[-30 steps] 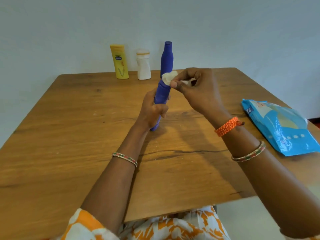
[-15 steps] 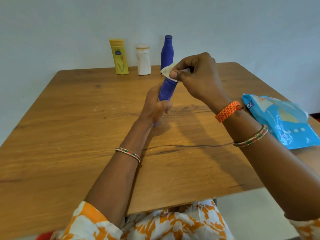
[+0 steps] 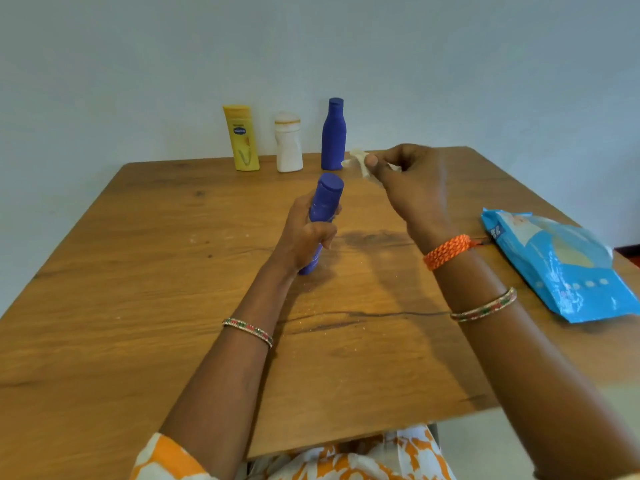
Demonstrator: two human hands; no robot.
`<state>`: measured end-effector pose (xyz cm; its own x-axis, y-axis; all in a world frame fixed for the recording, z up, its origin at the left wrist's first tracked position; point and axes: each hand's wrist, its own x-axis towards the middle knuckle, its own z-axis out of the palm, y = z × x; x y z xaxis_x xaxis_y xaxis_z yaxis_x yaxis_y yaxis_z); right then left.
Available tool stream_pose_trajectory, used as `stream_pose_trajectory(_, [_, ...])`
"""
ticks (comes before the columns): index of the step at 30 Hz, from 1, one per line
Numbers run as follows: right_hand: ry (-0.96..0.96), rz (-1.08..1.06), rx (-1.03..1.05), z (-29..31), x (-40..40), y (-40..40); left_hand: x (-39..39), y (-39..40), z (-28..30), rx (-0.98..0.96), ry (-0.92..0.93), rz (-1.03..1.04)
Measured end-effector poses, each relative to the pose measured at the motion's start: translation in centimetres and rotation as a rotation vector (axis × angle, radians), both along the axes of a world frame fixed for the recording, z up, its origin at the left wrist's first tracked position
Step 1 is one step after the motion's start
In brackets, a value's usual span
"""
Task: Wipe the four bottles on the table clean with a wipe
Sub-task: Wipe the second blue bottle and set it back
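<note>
**Blue bottle in your left hand, wipe in your right**

Your left hand (image 3: 304, 237) wraps the tilted blue plastic bottle (image 3: 325, 202) at frame centre. Your right hand (image 3: 412, 188) pinches the crumpled white wipe (image 3: 358, 162), apart from it. Yellow lotion bottle (image 3: 241, 137), white bottle (image 3: 288, 143) and second blue bottle (image 3: 333, 134) stand top centre.

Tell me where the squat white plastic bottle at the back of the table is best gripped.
Grip the squat white plastic bottle around its narrower waist just under the cap, coming from the front. It stands upright, with open gaps to the yellow lotion bottle and the tall blue bottle, so fingers should fit either side.
</note>
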<state>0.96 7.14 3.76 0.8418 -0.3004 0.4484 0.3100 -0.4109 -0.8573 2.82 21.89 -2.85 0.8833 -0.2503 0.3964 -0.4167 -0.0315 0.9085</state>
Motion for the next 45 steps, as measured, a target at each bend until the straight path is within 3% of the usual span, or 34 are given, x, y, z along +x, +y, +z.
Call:
stream_pose_trajectory(4, [-0.108, 0.108, 0.074, -0.8, -0.4, 3.0, 0.2, 0.3, 0.0, -0.106, 0.147, -0.107])
stream_pose_trajectory(9, [-0.074, 0.209, -0.238, -1.9, 0.2, 4.8, 0.7, 1.4, -0.1, -0.419, 0.488, -0.236])
stream_pose_trajectory(12, [-0.083, 0.211, -0.311, -2.4, 0.3, 5.0, 1.2, 1.6, -0.4, -0.419, 0.550, -0.072])
stream_pose_trajectory(16, [-0.160, 0.265, -0.566, -3.1, 0.1, 5.9, 0.3, 0.8, -0.4, -0.347, 0.502, 0.127])
stream_pose_trajectory(20, [-0.190, 0.313, -0.837, -3.2, -0.6, 6.1, 0.5, 0.5, -0.6, -0.503, 0.654, 0.052])
stream_pose_trajectory(22, [-0.213, 0.233, -0.859, -2.6, 0.2, 5.6, 0.3, 0.5, -0.5, -0.454, 0.622, 0.073])
stream_pose_trajectory(28, [-0.214, 0.218, -0.940, -2.8, -1.1, 5.9, 0.3, 0.4, -0.3, -0.720, 0.575, -0.056])
stream_pose_trajectory(32, [-0.170, 0.324, -1.008, -5.4, -4.7, 5.5, 0.8, 0.9, -0.6, -0.632, 0.622, -0.069])
stream_pose_trajectory(39, [-0.159, 0.195, -0.858, -2.8, -0.9, 5.7, 0.3, 0.4, -0.6, -0.670, 0.547, -0.101])
stream_pose_trajectory(45, [-0.187, 0.436, -0.986, -6.7, -5.9, 5.6, 0.6, 1.5, -0.6, -0.597, 0.589, 0.011])
